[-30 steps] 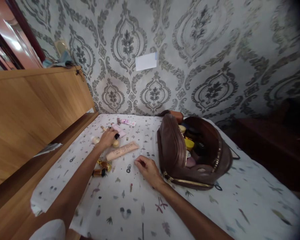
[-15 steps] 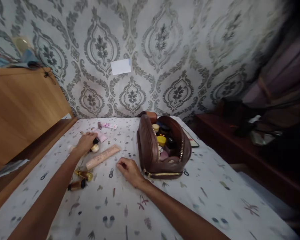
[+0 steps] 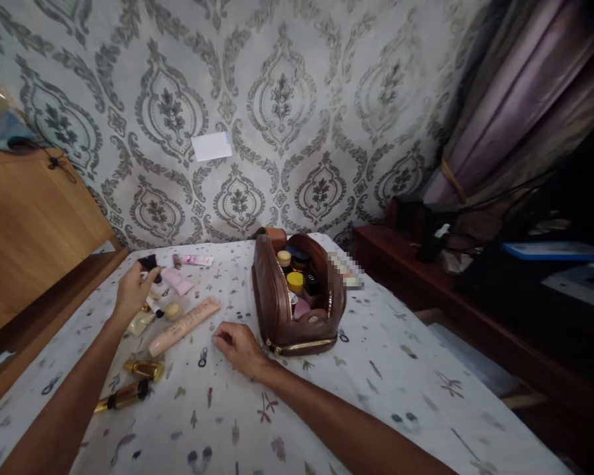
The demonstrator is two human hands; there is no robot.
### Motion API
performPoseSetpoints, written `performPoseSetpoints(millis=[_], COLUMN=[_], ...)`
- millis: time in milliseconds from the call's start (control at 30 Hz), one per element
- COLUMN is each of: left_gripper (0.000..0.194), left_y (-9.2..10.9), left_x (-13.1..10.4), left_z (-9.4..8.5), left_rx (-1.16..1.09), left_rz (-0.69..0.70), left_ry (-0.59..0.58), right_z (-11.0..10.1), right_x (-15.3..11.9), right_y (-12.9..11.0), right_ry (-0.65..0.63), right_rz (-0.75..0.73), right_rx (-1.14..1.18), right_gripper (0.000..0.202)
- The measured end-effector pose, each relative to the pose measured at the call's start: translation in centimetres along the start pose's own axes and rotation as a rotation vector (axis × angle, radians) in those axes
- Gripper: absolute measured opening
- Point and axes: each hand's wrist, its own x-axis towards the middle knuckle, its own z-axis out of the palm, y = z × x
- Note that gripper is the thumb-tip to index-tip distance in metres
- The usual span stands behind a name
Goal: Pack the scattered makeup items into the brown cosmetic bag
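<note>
Patterned wallpaper (image 3: 282,99) backs the surface (image 3: 356,389). Near its far left corner, the left hand (image 3: 132,289) pinches a black item (image 3: 149,262); a loose grip could drop it onto the pink tube (image 3: 177,281). The right hand (image 3: 241,349), curled closed, sits beside the brown bag (image 3: 268,293).

The left hand (image 3: 130,291) holds a black item (image 3: 148,262) near a pink tube (image 3: 177,282). The right hand (image 3: 241,349) lies between a peach tube (image 3: 184,327) and an open brown bag (image 3: 271,297).

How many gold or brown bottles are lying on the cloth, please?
2: the gold bottle near the peach tube, and the brown bottle nearer the camera. The left arm may hide others.
</note>
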Motion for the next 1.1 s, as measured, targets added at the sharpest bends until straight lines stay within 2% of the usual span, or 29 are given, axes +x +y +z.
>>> performPoseSetpoints(millis=[67,167,267,333,367,500,600,733,933,1100], left_gripper=[0.045,0.056,0.058,0.059,0.059,0.067,0.068,0.063,0.057,0.061], left_y=[2.1,6.0,9.6,11.0,11.4,11.4,10.7,9.9,8.7,8.6], left_x=[-0.5,-3.1,-6.9,-9.1,-10.0,-11.8,-12.2,-12.5,-12.2,-11.2], left_z=[0.0,0.6,1.9,2.9,3.3,3.9,3.6,3.2,2.9,1.6], left_rx=[-0.316,-0.637,-0.746,-0.740,-0.722,-0.686,-0.738,-0.771,-0.816,-0.860], left_rz=[-0.093,-0.230,-0.345,-0.317,-0.306,-0.305,-0.346,-0.314,-0.366,-0.416], left_ry=[0.038,-0.141,-0.318,-0.461,-0.490,-0.594,-0.679,-0.802,-0.834,-0.884], right_z=[0.0,-0.2,-0.5,-0.6,-0.6,-0.5,-0.3,-0.3,-0.3,0.0], right_x=[0.0,0.1,0.1,0.1,0.2,0.6,1.0,1.3,1.4,1.3], right_y=[0.0,-0.1,-0.2,-0.1,-0.1,0.4,0.8,1.1,1.2,1.1], right_ry=[0.005,0.003,-0.003,0.014,0.028,0.073,0.071,0.058,0.101,0.195], right_rz=[-0.008,-0.020,-0.008,0.000,0.004,0.059,0.116,0.183,0.251,0.233], right_rx=[-0.003,0.025,0.123,0.194,0.218,0.280,0.356,0.499,0.610,0.669], right_gripper=[0.012,0.015,0.031,0.044,0.049,0.061,0.060,0.055,0.049,0.047])
